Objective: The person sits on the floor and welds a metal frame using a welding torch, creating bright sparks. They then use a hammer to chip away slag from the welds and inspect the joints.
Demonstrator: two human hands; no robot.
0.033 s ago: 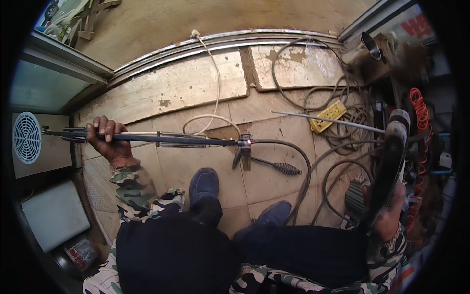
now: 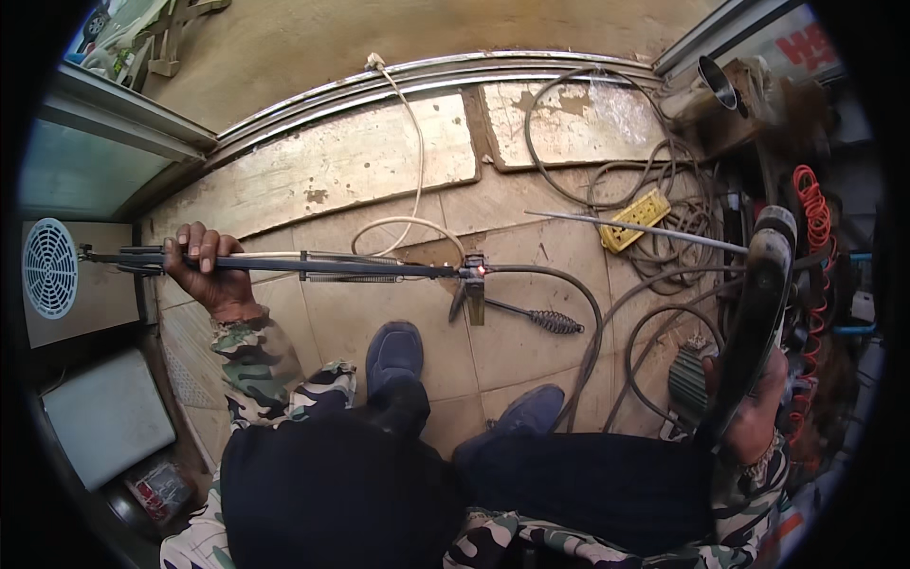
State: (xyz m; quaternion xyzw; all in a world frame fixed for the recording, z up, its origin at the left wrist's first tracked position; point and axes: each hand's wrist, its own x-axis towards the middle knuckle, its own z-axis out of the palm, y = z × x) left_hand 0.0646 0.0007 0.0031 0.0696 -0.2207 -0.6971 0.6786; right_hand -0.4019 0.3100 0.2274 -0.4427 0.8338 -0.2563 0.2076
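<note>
both hands are closed on separate things, well apart at opposite sides of the view. left hand (image 2: 204,266) is wrapped around a long thin dark metal rod assembly (image 2: 313,266), fingers curled over the top near its left end. the rod's long axis runs almost level from left to right across the tiled floor (image 2: 398,313), its far end pointing right to a small joint with a tiny red glowing spot (image 2: 481,270). a dark rubber hose (image 2: 569,284) leaves that joint and curves down to the right. a short tool with a coiled spring handle (image 2: 531,316) lies on the floor just below the joint. right hand (image 2: 749,417) is clamped around a thick black curved lever handle (image 2: 754,322) that stands nearly upright at the right edge. a thin bare metal rod (image 2: 635,229) lies slanting beyond it, near a yellow power strip (image 2: 637,218) among loose cables. 2 blue shoes (image 2: 393,351) rest on the floor below the rod. a white round fan grille (image 2: 47,268) sits just past the rod's left tip.
</note>
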